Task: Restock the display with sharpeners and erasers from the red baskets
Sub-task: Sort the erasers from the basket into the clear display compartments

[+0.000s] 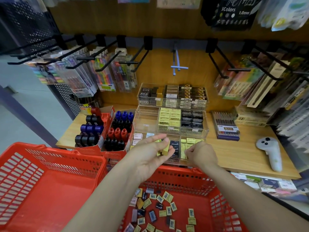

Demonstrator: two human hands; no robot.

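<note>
The left hand is curling its fingers around a small stack of yellow erasers, holding them just over the front row of the clear display on the tabletop. The right hand is reaching into that front row with its fingers tucked down and hidden behind the knuckles, so I cannot tell whether they are pinching anything; they are sitting right against the yellow erasers already standing there. A black eraser is standing in the row between the two hands, its print too small to read. Below the arms, the right basket is holding loose erasers, yellow and dark, many lying barcode up. The left basket is sitting beside it. Left of the display, two red cartons are holding sharpeners in blue, black and red. A grey controller is lying on the tabletop to the right. On a black pen pack hanging above, "3Colors" and "1.0mm" are showing.
</note>
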